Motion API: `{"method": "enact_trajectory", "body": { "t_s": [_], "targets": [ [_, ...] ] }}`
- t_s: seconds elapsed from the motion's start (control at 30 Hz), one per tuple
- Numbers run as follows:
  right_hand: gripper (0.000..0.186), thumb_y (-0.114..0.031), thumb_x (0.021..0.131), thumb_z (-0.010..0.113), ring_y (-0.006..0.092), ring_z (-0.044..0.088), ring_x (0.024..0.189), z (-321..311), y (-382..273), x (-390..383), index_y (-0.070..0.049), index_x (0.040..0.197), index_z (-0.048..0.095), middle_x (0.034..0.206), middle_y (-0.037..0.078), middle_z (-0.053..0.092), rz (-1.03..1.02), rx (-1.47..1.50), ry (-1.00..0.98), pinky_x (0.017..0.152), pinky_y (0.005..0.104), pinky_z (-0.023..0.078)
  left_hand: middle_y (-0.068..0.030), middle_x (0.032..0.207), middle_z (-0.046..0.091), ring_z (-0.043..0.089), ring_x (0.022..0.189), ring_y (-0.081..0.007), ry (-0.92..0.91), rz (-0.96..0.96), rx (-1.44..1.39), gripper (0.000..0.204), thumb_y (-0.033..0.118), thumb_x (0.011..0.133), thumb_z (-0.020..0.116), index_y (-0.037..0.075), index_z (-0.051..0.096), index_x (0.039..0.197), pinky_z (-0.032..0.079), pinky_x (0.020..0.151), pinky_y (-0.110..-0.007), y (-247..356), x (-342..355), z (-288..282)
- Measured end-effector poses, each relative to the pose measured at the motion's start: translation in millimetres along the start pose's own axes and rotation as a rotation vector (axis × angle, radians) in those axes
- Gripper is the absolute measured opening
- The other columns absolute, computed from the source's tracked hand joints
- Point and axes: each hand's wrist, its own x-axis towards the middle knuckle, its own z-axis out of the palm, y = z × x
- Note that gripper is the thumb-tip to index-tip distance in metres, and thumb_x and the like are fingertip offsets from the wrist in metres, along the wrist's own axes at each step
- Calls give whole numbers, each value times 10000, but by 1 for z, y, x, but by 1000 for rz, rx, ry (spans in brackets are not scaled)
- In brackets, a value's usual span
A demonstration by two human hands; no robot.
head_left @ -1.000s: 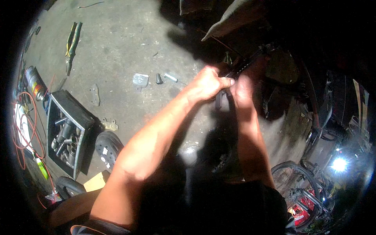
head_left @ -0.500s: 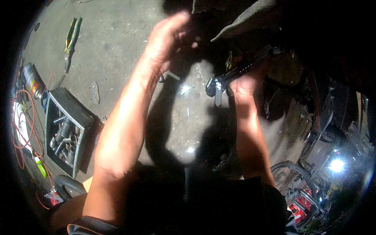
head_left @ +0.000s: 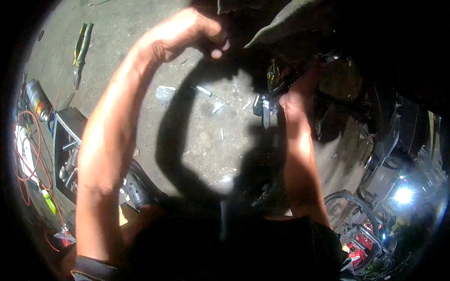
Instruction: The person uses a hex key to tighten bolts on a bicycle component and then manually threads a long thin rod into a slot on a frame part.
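Observation:
My left hand (head_left: 204, 35) is raised at the top middle, bent at the wrist with its fingers curled inward. The fingertips run into deep shadow beside a grey cloth-like flap (head_left: 281, 21), and what they hold, if anything, is hidden. My right hand (head_left: 302, 91) is closed round a long black tool (head_left: 259, 105), whose near end has a flat metal blade (head_left: 266, 117) pointing down. Darkness covers its fingers and the tool's far end. Just beyond the tool is a small yellow-and-black item (head_left: 273, 75). Between my arms a short metal rod (head_left: 204, 91) lies on the concrete floor.
At the left are green-and-yellow pliers (head_left: 81, 54), a spray can (head_left: 39, 100), an orange cable (head_left: 36, 154) and a metal box (head_left: 70, 121) of sockets. A small clear packet (head_left: 165, 92) lies near my left forearm. A bicycle wheel (head_left: 351, 196) and bright lamp (head_left: 403, 196) are at right.
My left forearm has swung left and the hand has bent inward at the wrist, uncovering the clear packet. My right hand and the black tool have shifted slightly right.

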Motion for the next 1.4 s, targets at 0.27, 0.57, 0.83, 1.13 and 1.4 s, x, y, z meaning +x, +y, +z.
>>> {"method": "enact_trajectory", "body": {
  "t_s": [0.27, 0.57, 0.83, 1.13, 1.4],
  "targets": [
    [448, -515, 899, 370, 154, 421, 410, -4, 1, 0, -117, 724, 476, 503, 25, 447, 16, -21, 20, 405, 272, 374, -138, 865, 622, 595, 809, -326, 355, 672, 1427, 253, 140, 726, 663, 136, 624, 976, 491, 682, -376, 9, -5, 8],
    [428, -477, 915, 377, 145, 455, 433, 5, -11, -14, -115, 715, 488, 536, 28, 482, -26, -32, -200, 410, 266, 375, -43, 832, 599, 582, 725, -154, 125, 56, -248, 392, 376, 840, 571, 14, 581, 989, 451, 702, -284, 1, -27, 7],
    [409, -476, 921, 381, 133, 453, 441, 7, -10, -16, -123, 736, 475, 540, 21, 482, 51, 146, -177, 420, 254, 375, -64, 859, 589, 534, 765, -126, 284, 260, 792, 247, 105, 796, 617, -12, 560, 1005, 452, 716, -308, -9, -21, 10],
    [402, -460, 932, 372, 131, 444, 438, 2, -13, -15, -120, 754, 492, 530, 22, 467, 72, 78, -205, 418, 259, 368, -52, 768, 597, 572, 681, -143, 223, -25, -342, 228, 268, 849, 554, 43, 576, 887, 458, 667, -305, 7, -31, 24],
    [393, -438, 934, 372, 123, 471, 469, -8, 1, -5, -115, 753, 502, 558, 26, 502, 49, 134, -153, 448, 260, 389, -31, 1012, 613, 539, 911, -128, 247, 185, 209, 340, 55, 758, 591, 2, 575, 1093, 411, 853, -273, -9, -7, 8]
  ]
}}
